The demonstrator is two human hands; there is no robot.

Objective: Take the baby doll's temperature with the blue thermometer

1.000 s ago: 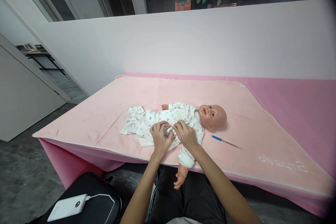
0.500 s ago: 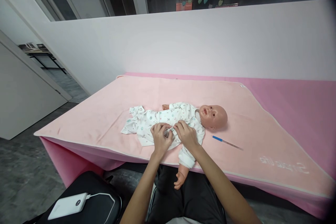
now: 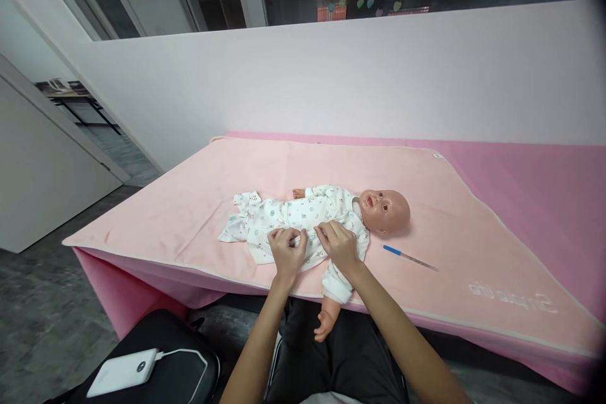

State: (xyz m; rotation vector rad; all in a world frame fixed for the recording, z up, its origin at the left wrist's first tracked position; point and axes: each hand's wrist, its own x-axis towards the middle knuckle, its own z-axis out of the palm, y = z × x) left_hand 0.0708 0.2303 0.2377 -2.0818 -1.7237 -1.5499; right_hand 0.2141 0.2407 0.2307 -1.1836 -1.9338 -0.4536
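Left hand (image 3: 286, 250), right hand (image 3: 339, 245) side by side, fingers curled, pinching; forearms extended forward.

White lettering is showing on the near right corner of the pink blanket (image 3: 473, 227), upside down from where the person is sitting; it seems to read "Simple life" (image 3: 512, 297), though it is blurred. Nothing else here is carrying readable text.
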